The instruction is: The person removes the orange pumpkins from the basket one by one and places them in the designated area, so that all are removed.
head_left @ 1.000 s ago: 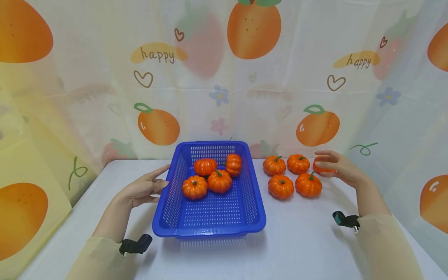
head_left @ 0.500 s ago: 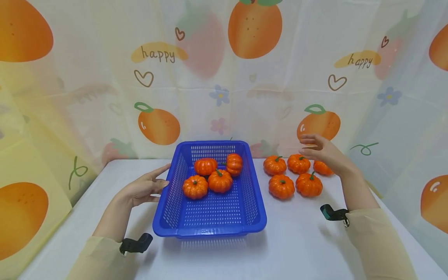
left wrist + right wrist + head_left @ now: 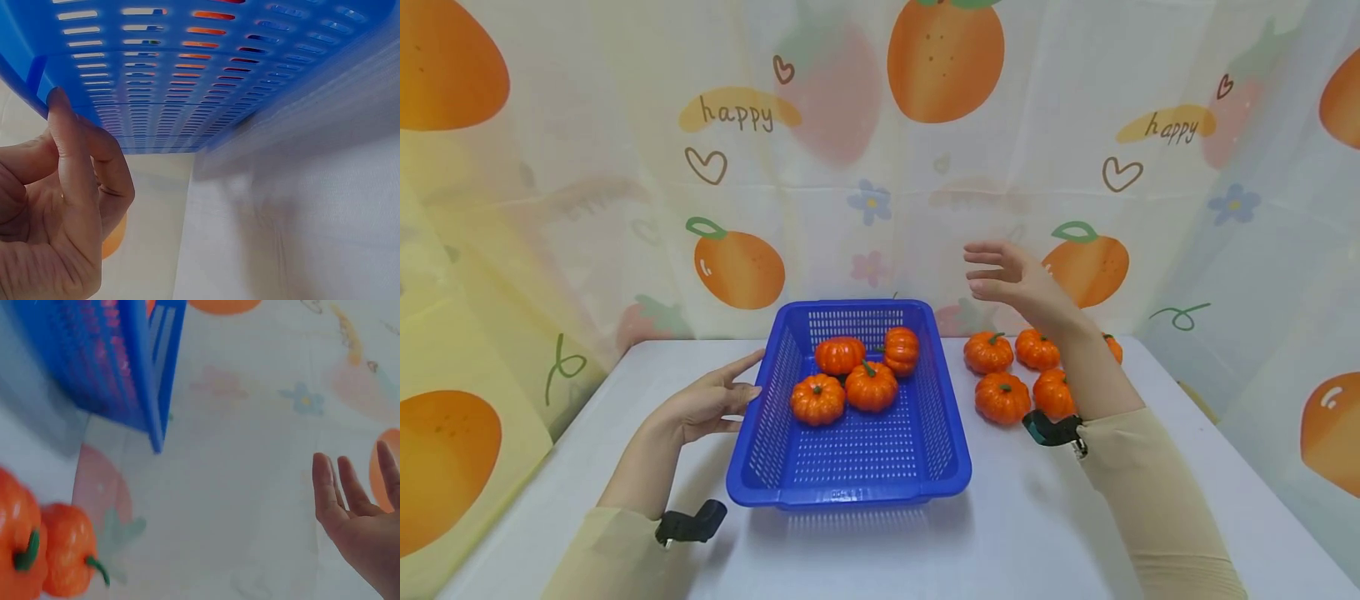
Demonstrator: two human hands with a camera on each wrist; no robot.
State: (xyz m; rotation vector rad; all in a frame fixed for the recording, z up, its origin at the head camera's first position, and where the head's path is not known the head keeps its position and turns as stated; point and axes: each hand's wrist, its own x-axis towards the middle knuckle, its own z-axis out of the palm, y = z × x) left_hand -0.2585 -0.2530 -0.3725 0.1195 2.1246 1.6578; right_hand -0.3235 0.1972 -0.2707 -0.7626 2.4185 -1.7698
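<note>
A blue plastic basket (image 3: 850,492) with slotted walls stands mid-table, holding several small orange pumpkins (image 3: 871,387). At its left side my left hand (image 3: 711,404) holds the rim, thumb at the edge. The left wrist view shows a finger of the left hand (image 3: 69,187) reaching up under the rim. My right hand (image 3: 1018,283) is raised in the air, right of and beyond the basket, its fingers spread and apart. Nothing lies in the right hand (image 3: 369,525) in the right wrist view.
More orange pumpkins (image 3: 1002,398) sit on the white table (image 3: 1015,517) right of the basket, some partly hidden by my right forearm. A printed fabric curtain (image 3: 865,233) hangs behind the table and at both sides.
My right hand has left the far-right pumpkin, rising and moving left without it. That pumpkin stays on the table. My left hand and the basket stay as they were.
</note>
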